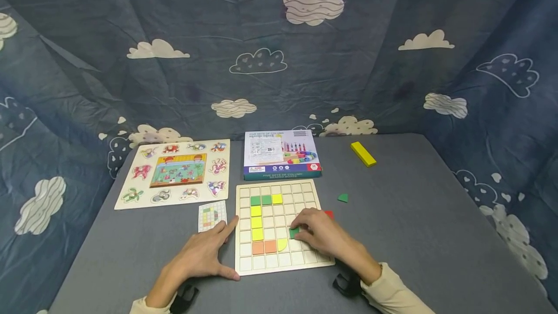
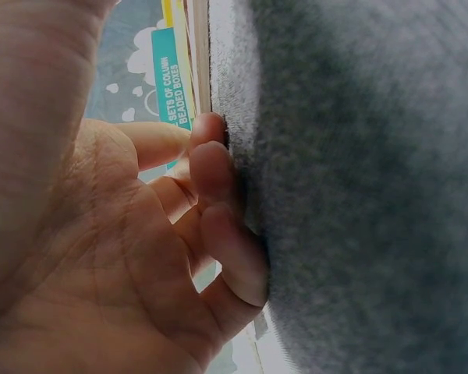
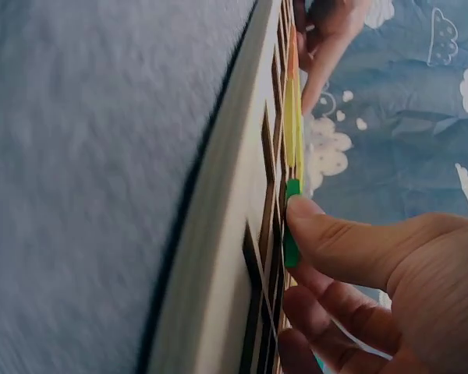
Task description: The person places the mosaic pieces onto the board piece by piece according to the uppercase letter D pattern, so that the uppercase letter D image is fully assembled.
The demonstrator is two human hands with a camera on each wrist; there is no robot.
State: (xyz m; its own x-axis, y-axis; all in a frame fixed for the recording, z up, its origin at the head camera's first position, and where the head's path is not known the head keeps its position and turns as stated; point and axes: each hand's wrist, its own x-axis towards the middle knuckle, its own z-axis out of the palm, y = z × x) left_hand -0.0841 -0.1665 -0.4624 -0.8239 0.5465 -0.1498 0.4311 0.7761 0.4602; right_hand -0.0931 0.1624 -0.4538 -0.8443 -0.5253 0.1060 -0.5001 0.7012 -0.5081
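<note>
A wooden grid board (image 1: pixel 285 269) lies on the table with green, yellow and orange square tiles in its cells. A yellow quarter-round tile (image 1: pixel 282 244) sits in the row with the orange tiles. My right hand (image 1: pixel 320 229) pinches a green tile (image 3: pixel 292 226) between thumb and fingers, low over the board's right half. Along the board's left edge my left hand (image 1: pixel 202 251) rests with thumb and index finger spread, their tips at that edge. A small pattern card (image 1: pixel 212 214) lies just beyond it, partly covered by the left fingers.
A green quarter-round tile (image 1: pixel 343 198) and a yellow bar (image 1: pixel 363 154) lie to the right. Something red (image 1: pixel 329 214) shows behind my right hand. Beyond the board stands a bead-set box (image 1: pixel 282 155); an animal puzzle board (image 1: pixel 174 173) lies at back left.
</note>
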